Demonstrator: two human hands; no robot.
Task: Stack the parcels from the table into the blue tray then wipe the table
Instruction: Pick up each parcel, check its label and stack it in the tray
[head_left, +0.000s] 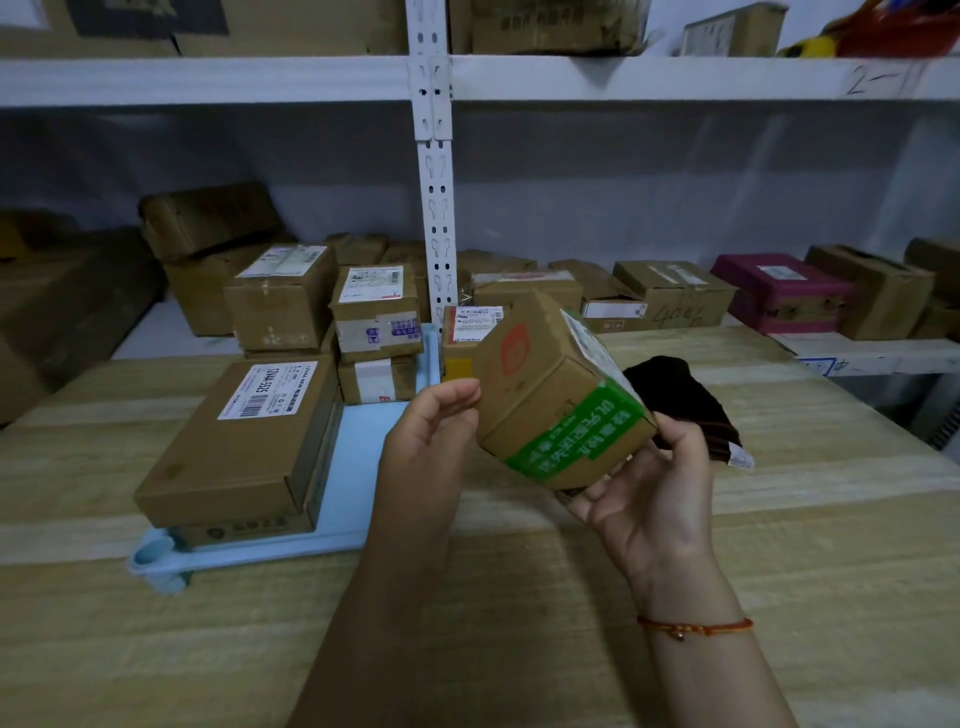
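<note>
Head view, tilted green-taped brown parcel (556, 395)

One head-worn wide-angle view looks forward and down, close over the surface (675, 597), shelving (436, 208) filling the upper frame.

The near right part of the blue tray (358, 467) lay bare — a gap between the flat stack of boxes (239, 441) on its left and the smaller stacked boxes (376, 332) at its back. A taped box (550, 389) hung tilted just right of that gap. Behind it, a dark cloth (680, 400) and another parcel (467, 332) took up table (779, 519) room — the near boards lay open.
</note>
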